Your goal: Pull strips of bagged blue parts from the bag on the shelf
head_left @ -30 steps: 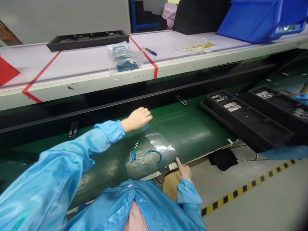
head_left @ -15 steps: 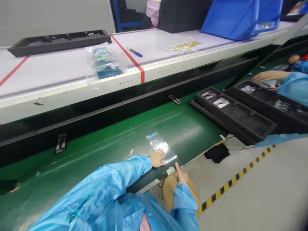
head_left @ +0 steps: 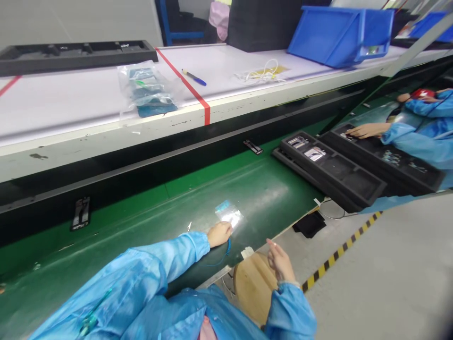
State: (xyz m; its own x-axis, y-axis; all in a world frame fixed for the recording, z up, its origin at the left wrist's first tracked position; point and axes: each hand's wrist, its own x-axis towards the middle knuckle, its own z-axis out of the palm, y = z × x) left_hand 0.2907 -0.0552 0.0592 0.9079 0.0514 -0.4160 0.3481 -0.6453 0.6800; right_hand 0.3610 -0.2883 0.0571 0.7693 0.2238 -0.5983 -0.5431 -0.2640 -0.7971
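- Two black foam trays [head_left: 350, 182] lie side by side on the green conveyor belt [head_left: 148, 222] at the right. The nearer one has several recesses; two at its far-left end hold small silvery parts [head_left: 306, 146], and the other recesses that show look bare.
- The farther tray [head_left: 392, 163] holds more small pale parts, too blurred to name.
- A blue bin [head_left: 339, 35] sits tilted on the white shelf [head_left: 71, 108] at the far right; what lies inside cannot be seen.
- On the same shelf, toward the middle, a clear bag [head_left: 146, 89] holds blue and green items; a blue pen [head_left: 194, 78] lies just right of the red tape line, and a long black tray [head_left: 74, 49] rests at the far left.
- The left hand [head_left: 219, 233] is curled narrow, its fingertips at the near edge of a small clear plastic bag [head_left: 229, 215] that lies flat on the belt, near the belt's near edge; whether it pinches or only touches the bag cannot be told.
- A blue coiled cord [head_left: 226, 250] runs just beside that hand.
- The right hand [head_left: 279, 259] is loosely open, fingers spread, holding nothing, above a round wooden stool [head_left: 251, 288].
- A co-worker's hand [head_left: 364, 130] in a blue sleeve rests on the farther tray.
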